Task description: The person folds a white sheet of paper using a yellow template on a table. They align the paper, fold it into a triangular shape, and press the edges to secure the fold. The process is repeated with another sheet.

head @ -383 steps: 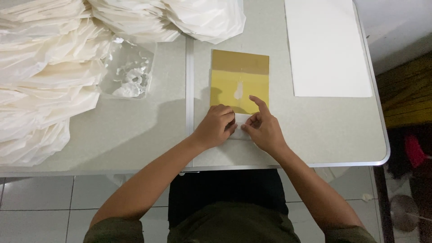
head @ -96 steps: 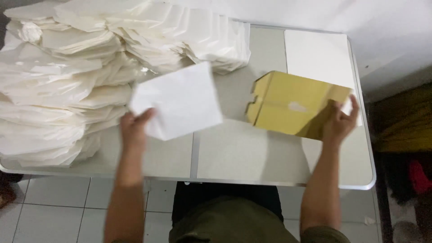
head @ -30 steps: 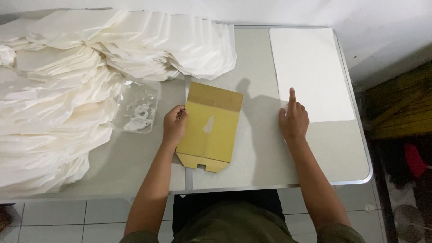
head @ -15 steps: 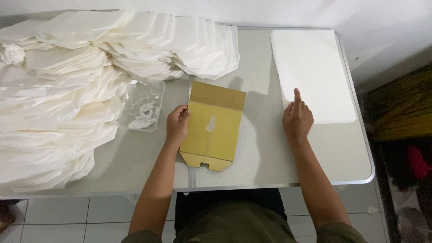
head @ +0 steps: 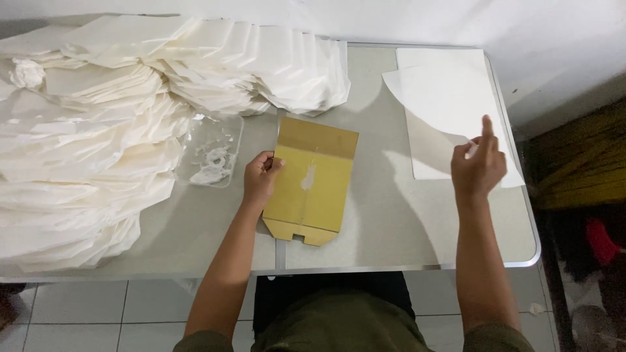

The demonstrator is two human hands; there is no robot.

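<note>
Head view, looking straight down at the grey table [head: 391, 241].

My left hand [head: 261, 182] rests on the left edge of the flat brown cardboard template [head: 313, 179], fingers curled over that edge, thumb side against the card. Closed lightly on the edge, pinning the card flat to the table. The template lies near the middle of the table, slightly tilted, its notched tab end toward me and its darker band at the far end. A pale smear shows in its centre.

My right hand [head: 479, 169] is raised above the right part of the table, index finger pointing up. Thumb and fingers pinch the near corner of a white paper sheet [head: 433, 107]. The sheet is lifted and bowed, its far edge curling up off the stack of white sheets [head: 443, 65] lying flat beneath it at the table's right end. Grip closed on that one sheet.

The two hands are well apart, with bare table between the template and the sheet stack.

Just left of my left hand sits a clear plastic tray [head: 212, 150] with white paste-like residue in it. It is near the template but not touching it.

Beyond and to the left, a big heap of folded white paper bags [head: 98, 143] covers the left half of the table, fanned in overlapping rows. The fan's right end reaches the far edge of the template.

White tiled floor [head: 91, 319] shows below the table's near edge.
</note>
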